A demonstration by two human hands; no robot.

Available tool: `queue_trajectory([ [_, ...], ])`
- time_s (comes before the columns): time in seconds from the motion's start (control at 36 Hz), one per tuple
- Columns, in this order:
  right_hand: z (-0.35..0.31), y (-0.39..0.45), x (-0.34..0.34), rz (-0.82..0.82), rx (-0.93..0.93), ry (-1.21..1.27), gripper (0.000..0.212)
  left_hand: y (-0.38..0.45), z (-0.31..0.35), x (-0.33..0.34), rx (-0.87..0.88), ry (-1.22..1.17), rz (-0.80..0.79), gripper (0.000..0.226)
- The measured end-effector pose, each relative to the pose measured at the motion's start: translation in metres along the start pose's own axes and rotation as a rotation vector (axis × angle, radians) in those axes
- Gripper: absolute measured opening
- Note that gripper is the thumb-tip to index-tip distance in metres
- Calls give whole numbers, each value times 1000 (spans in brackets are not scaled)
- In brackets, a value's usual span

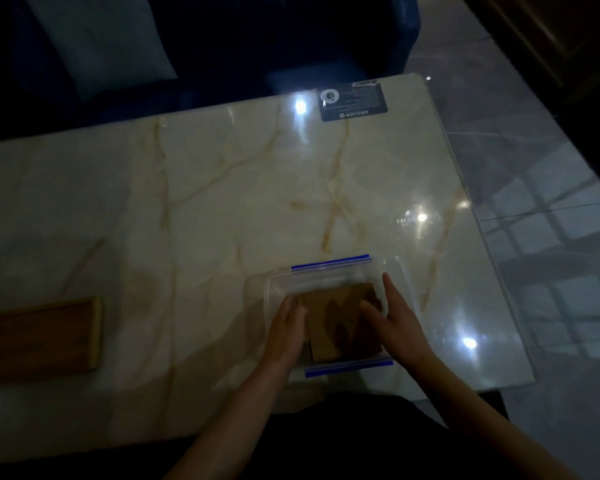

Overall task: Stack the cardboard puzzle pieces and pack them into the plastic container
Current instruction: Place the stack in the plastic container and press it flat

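A clear plastic container (278, 282) with blue clips on its far and near rims sits on the marble table, near its front edge and right of centre. Inside it lies a brown stack of cardboard puzzle pieces (340, 323). My left hand (286, 330) is inside the container, fingers against the stack's left side. My right hand (392, 313) rests at the stack's right side, thumb on top of the cardboard and fingers stretched forward along the container's right wall. The scene is dim and the stack's edges are blurred.
A wooden board (45, 337) lies at the table's left front. A dark card (354, 102) lies at the far right corner. The table's right edge (478, 230) drops to a tiled floor. A dark sofa with a pale cushion (101, 39) stands behind.
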State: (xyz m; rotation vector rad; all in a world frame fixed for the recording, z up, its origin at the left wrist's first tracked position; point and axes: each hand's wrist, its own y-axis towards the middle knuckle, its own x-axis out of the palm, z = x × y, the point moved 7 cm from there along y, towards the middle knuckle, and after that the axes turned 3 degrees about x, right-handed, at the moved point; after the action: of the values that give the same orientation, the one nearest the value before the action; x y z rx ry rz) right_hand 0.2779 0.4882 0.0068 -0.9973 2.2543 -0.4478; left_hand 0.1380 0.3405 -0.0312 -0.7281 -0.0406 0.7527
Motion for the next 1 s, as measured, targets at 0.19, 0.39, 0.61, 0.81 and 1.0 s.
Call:
queue_trajectory([
  [0.19, 29, 17, 14, -64, 257, 182, 11, -6, -11, 2, -159, -95, 2, 23],
  [0.39, 33, 15, 13, -104, 308, 136, 6, -3, -20, 6, -194, -44, -51, 22],
  [0.61, 26, 11, 14, -119, 302, 80, 21, -4, -21, 8, -222, 23, -92, 55],
  [0.81, 26, 13, 11, -105, 262, 44, 20, -5, -24, 6, -249, -9, -79, 63],
  [1.0, 6, -3, 4, -9, -124, -337, 69, -6, 11, 5, 1, 176, 5, 66],
])
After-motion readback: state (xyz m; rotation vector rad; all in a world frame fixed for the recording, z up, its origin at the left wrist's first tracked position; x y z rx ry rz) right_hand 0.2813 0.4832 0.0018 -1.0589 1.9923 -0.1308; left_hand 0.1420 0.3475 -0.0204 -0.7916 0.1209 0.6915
